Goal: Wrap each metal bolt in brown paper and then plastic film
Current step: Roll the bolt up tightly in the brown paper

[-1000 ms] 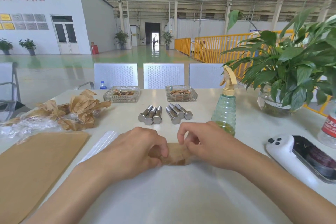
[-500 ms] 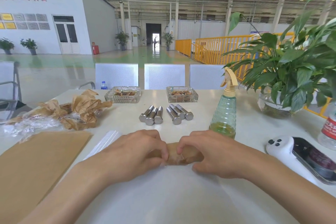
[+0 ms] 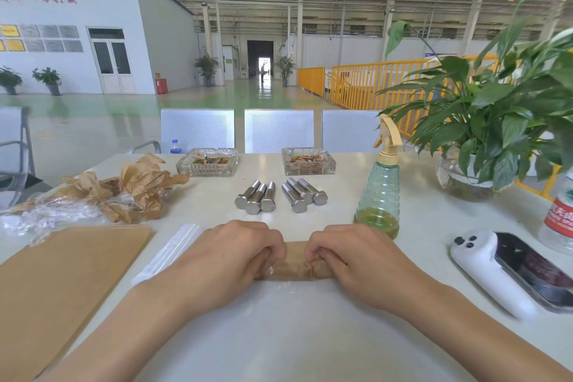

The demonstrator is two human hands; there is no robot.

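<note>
Rolling paper-wrapped bolt [image 3: 293, 260], apparently in film, just before the six bare bolts [image 3: 280, 195]; left hand [image 3: 229, 260] and right hand [image 3: 350, 260] fingers curled gripping its ends. Next: seal film.

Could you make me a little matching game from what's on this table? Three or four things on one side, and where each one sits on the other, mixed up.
Things:
1. bare metal bolts
2. spray bottle
3. flat brown paper sheets
4. paper-wrapped bundle

Places:
A. at the table's near left edge
B. gripped between the left hand and right hand
C. in two clusters of three, in front of the glass ashtrays
D. standing right of the bolts, in front of the potted plant

Pairs: 1-C, 2-D, 3-A, 4-B
</note>
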